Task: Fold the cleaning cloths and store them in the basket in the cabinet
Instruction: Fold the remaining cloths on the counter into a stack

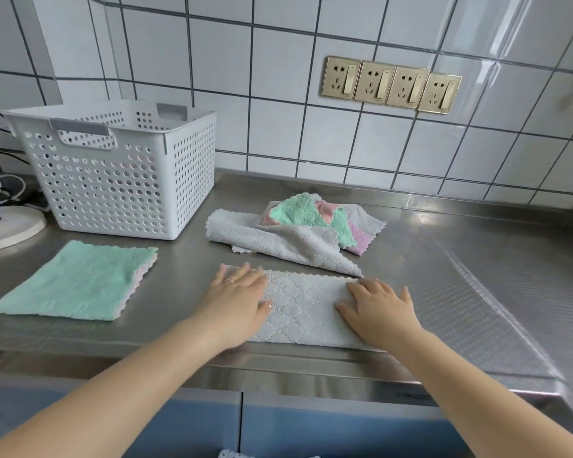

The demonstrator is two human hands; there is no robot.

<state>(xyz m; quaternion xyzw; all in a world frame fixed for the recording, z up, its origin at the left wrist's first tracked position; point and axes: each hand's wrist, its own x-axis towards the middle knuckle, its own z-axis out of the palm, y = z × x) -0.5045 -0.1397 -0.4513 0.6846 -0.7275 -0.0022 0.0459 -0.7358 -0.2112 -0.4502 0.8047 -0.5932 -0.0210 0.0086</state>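
Two bare forearms without sleeves, bare left hand (237, 300) with a thin pale metal ring (229, 281) on one finger, short unpainted nails, bare right hand (381, 310) without rings, no watch or bracelet on either wrist

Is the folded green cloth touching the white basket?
Apart. In the head view, bare steel countertop shows between the folded green cloth and the white basket.
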